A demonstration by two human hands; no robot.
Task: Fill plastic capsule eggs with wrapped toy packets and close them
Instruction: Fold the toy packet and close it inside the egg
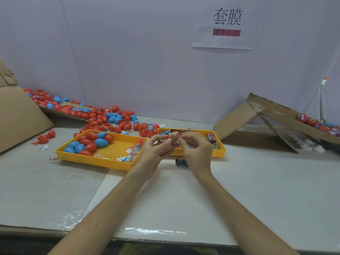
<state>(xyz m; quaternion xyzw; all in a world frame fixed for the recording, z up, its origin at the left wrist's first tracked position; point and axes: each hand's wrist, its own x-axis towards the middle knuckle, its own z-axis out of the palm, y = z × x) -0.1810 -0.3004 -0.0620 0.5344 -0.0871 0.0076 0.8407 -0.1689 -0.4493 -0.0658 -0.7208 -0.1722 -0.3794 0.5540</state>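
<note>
Lilac wall panels [128, 52] with a paper sign [227, 24] stand behind the grey tabletop [257, 190]. From my remote seat I see my left hand [156, 150] and right hand [196, 150] raised together in front of two yellow trays. Between them is a red egg [168, 138] with a tan wrapped packet [173, 135] against it. Fingers [189, 137] of both hands curl in and pinch this pair from either side; I cannot tell whether the shell is closed. The left tray [95, 160] holds red and blue eggs [88, 142] at its left end and small clear packets [132, 150] near its right. The right tray [219, 150] holds coloured toy packets [211, 138]. Loose eggs [103, 116] lie heaped behind the trays. A blue packet [181, 162] lies on the tabletop just below my hands. A cardboard ramp [237, 118] leans at the right.
</note>
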